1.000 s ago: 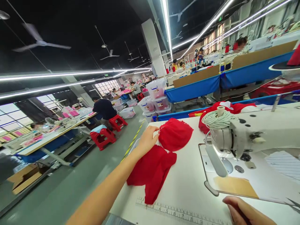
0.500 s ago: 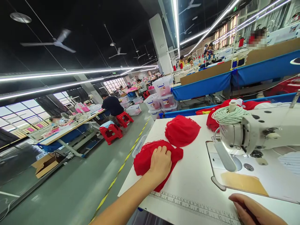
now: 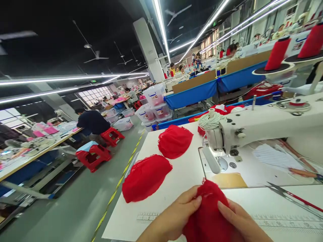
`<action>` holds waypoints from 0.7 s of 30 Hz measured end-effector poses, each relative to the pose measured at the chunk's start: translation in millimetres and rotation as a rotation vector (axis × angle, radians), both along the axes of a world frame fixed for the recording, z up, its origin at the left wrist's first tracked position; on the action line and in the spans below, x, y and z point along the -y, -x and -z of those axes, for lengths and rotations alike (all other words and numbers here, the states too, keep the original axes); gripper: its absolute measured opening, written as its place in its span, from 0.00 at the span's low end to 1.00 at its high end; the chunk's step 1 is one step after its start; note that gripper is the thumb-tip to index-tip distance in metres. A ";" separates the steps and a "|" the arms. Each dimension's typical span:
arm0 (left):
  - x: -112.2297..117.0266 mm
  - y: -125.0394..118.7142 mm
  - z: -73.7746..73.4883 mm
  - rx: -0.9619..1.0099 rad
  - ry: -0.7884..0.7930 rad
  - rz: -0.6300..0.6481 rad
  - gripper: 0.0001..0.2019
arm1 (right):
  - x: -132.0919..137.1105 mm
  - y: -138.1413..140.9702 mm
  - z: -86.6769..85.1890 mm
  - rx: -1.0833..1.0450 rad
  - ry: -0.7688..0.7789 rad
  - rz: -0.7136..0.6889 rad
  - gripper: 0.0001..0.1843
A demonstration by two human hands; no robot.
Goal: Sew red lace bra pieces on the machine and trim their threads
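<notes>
Both hands, left hand (image 3: 174, 218) and right hand (image 3: 242, 222), hold one of three red lace pieces (image 3: 209, 215)

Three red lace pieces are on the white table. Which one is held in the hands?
The nearest red lace piece, gripped between the left hand and the right hand. The middle piece and the far piece lie flat, untouched.

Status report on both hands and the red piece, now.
Left hand and right hand both gripping red lace piece at table's near edge. Two red lace stacks lie left. Sewing machine just beyond; scissors lie right.
</notes>
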State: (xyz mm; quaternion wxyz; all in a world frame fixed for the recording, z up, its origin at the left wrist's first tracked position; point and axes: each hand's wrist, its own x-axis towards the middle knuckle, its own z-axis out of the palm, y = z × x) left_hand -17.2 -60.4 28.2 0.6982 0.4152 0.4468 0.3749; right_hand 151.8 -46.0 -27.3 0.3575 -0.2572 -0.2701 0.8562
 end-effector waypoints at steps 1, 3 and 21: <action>0.0 -3.3 0.1 -0.112 -0.079 0.035 0.17 | -0.9 2.1 -4.0 -0.004 0.008 0.080 0.23; -2.2 -7.0 -1.3 -0.346 -0.263 0.058 0.16 | -4.0 3.4 -6.9 0.049 -0.037 0.219 0.23; -70.2 -41.9 18.9 0.007 0.021 0.063 0.17 | -57.1 -59.0 -22.4 0.459 -0.342 0.159 0.17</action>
